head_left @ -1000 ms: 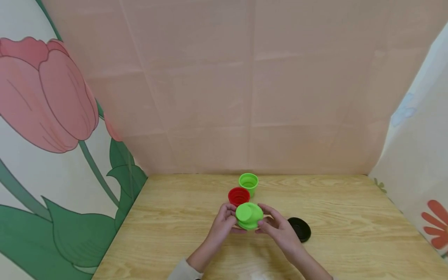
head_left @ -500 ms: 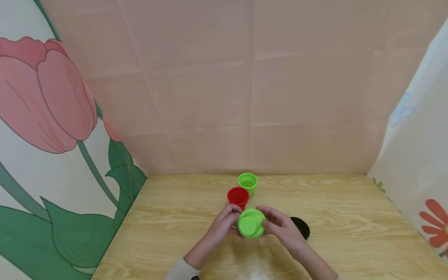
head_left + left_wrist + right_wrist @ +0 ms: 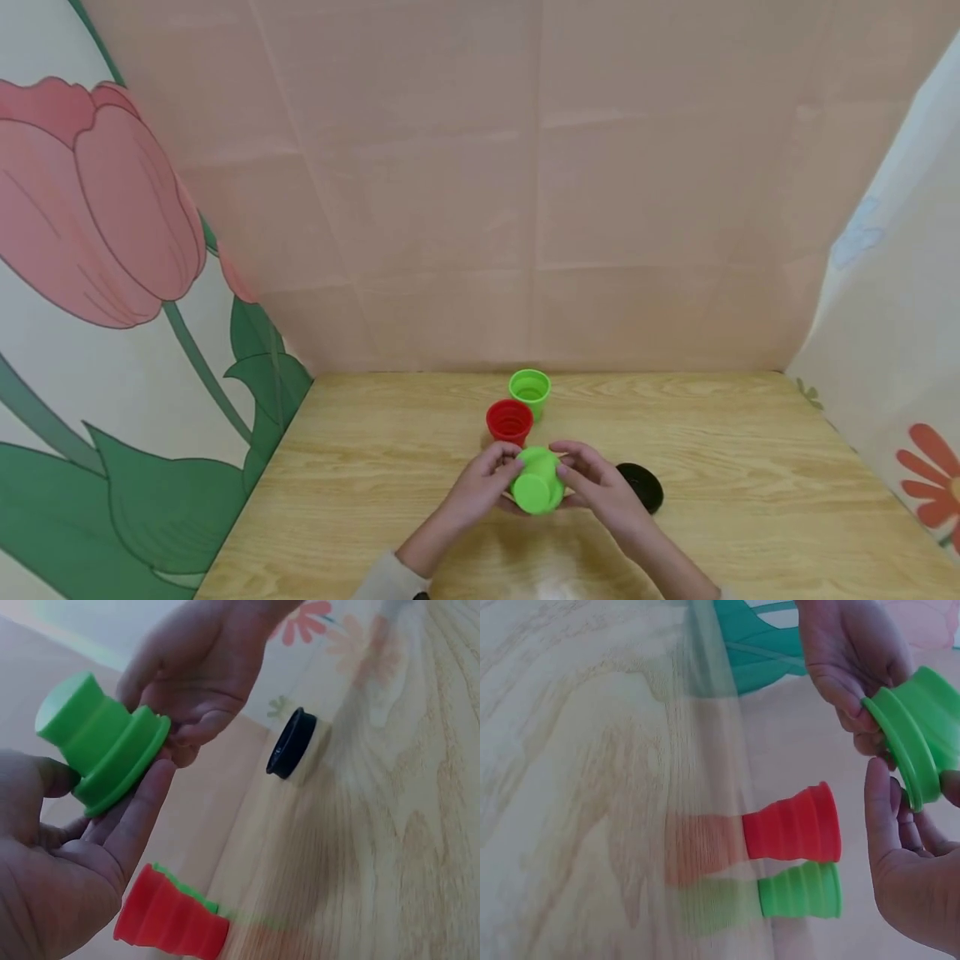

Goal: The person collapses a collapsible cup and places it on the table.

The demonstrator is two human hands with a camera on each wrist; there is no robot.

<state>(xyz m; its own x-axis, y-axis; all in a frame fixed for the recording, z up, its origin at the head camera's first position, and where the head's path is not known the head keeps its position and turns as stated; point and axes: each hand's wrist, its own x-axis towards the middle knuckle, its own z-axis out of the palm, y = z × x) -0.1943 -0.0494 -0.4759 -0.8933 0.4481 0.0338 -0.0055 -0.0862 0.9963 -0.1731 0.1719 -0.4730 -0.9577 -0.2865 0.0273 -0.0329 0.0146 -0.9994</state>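
A bright green collapsible cup (image 3: 536, 483) is held between both hands above the table, its base tilted toward the head camera. In the left wrist view its walls stand out in uneven steps, the base pushed out to one side above the wide rim (image 3: 126, 769). My left hand (image 3: 480, 483) pinches it from the left, thumb on the wall and fingers at the rim. From the right, my right hand (image 3: 600, 490) pinches the other side the same way. Just beyond the hands stand a red collapsible cup (image 3: 510, 422) and a second green collapsible cup (image 3: 530, 390), both extended and upright.
To the right of my right hand, a shallow round black piece with a raised rim (image 3: 642, 487) lies on the wooden table (image 3: 360, 467). A pinkish sheet (image 3: 420, 208) hangs at the table's back edge, and flower-printed sheets flank both sides.
Both hands and the held green cup have come slightly nearer the body. The cup has been tilted about in the fingers, its base now pointing lower. The standing cups stay put.
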